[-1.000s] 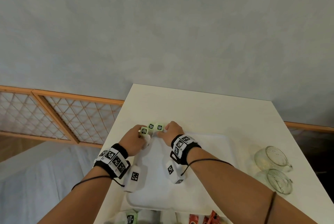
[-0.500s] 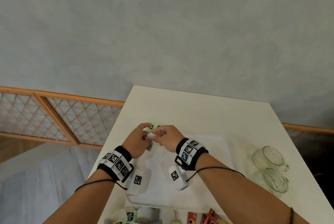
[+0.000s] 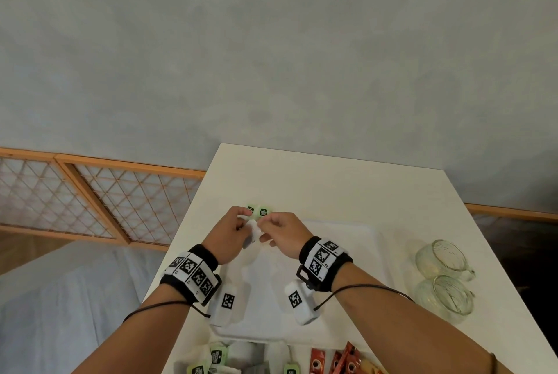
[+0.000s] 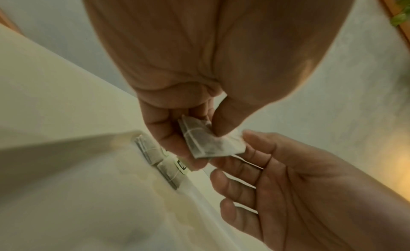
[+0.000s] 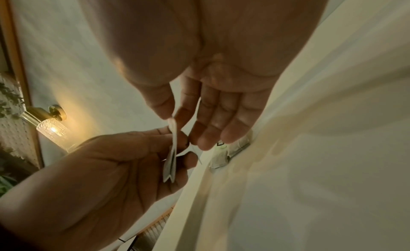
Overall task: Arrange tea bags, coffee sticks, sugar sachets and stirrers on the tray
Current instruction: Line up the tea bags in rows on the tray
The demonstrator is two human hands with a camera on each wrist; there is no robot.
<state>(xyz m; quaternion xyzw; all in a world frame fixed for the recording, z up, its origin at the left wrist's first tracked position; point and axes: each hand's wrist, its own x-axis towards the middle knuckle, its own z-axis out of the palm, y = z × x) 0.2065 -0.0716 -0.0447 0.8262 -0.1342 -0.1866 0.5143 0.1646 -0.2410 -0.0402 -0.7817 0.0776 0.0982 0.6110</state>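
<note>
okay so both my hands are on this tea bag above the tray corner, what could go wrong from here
The tea bag is pinched at opposite ends by your left hand and right hand; pulling apart could tear the paper. Its loose string may snag your fingers. Lowering it could nudge the two tea bags already against the tray edge.

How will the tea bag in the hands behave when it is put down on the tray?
The tea bag is thin, flat paper, pinched by the left hand and the right hand, so it is probably light and floppy. It should lie flat, not roll. Its thread may trail or catch on the tea bags already on the tray.
</note>
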